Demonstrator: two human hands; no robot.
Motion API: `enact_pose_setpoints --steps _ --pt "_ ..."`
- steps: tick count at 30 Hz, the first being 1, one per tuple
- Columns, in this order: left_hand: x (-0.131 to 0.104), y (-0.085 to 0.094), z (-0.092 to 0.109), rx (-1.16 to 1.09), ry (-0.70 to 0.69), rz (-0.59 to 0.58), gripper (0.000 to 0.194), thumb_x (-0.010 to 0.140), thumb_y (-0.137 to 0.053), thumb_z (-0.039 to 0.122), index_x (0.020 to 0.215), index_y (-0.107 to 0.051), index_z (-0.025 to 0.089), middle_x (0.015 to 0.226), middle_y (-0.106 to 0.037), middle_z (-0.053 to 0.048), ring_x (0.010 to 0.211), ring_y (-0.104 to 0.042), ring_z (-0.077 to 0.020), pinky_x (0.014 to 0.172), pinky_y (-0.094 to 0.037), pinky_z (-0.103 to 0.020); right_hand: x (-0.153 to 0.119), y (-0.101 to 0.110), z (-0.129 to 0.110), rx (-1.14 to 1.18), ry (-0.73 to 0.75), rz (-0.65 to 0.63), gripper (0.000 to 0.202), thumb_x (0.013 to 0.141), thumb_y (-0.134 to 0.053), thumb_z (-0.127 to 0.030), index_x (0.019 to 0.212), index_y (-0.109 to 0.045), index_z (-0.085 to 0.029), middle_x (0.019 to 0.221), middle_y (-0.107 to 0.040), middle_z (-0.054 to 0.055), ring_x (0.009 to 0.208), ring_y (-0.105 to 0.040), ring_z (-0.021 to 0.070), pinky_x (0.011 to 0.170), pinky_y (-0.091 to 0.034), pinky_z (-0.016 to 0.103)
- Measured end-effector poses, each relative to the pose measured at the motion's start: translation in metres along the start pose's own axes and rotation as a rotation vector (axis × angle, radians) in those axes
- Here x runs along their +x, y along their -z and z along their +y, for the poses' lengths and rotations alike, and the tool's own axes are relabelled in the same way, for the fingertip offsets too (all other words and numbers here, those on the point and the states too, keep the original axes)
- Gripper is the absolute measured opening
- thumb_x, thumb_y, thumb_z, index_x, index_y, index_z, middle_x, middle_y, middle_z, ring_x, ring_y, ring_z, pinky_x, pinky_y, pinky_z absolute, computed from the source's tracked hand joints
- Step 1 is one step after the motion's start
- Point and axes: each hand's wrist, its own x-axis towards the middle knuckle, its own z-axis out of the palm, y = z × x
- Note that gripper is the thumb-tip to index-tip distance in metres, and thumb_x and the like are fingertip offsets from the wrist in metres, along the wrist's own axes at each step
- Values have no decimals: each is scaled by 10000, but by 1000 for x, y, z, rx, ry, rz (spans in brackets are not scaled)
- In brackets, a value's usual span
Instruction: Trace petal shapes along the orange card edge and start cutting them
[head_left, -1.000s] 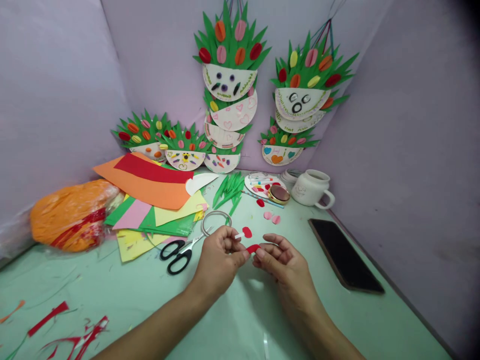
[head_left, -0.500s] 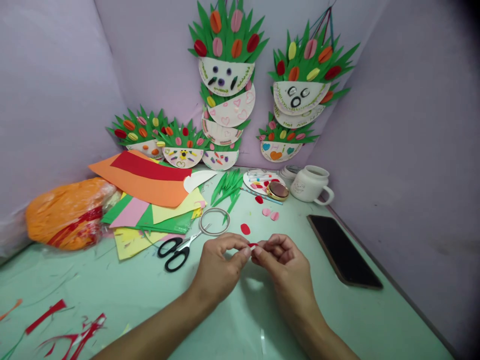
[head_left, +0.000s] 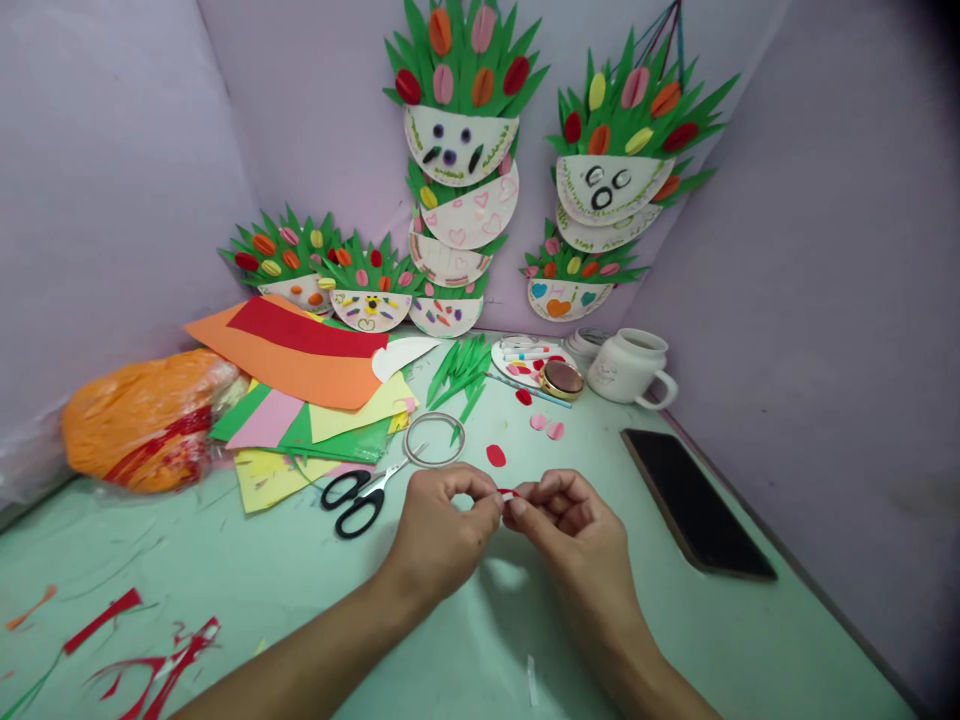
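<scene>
My left hand and my right hand meet above the table, each pinching one side of a small red paper piece. A whitish bit shows on that piece between the fingertips; I cannot tell what it is. Just beyond my fingers lies a red paper oval. Two pink paper pieces and another red piece rest farther back. To the left of my left hand are black-handled scissors, their tips by a roll of clear tape.
Coloured paper sheets and an orange plastic-wrapped bundle lie left. Green paper leaves, a white mug and a round gold-rimmed case stand behind. A phone lies right, red scraps front left. Paper flower baskets line the wall.
The whole view has shifted slightly, so the surroundings appear a little farther right. Both hands keep their pinch on the red paper piece, which is tilted slightly differently.
</scene>
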Motion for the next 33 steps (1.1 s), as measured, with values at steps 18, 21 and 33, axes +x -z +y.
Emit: enact_pose_setpoints --steps 18,21,33 --pt "-1 3 5 198 123 -51 181 648 -575 298 515 -596 176 532 -601 -16 543 -526 -148 516 -390 -242 -1 5 10 -173 258 -4 300 650 -775 -221 700 -479 -220 646 -654 -28 593 -631 118 591 -537 230" --pt "2 8 1 275 140 -1 254 635 -641 341 460 -543 186 471 -534 7 483 -451 -128 469 -297 -243 -2 4 10 -151 290 26 339 651 -770 -208 666 -432 -224 634 -654 -33 584 -624 106 583 -528 218" --pt "10 14 13 66 152 -170 122 643 -616 259 590 -647 154 586 -642 -13 602 -566 -146 578 -420 -232 1 0 7 -3 105 -12 446 603 -827 -287 662 -389 -225 573 -630 -58 549 -594 106 571 -499 233"
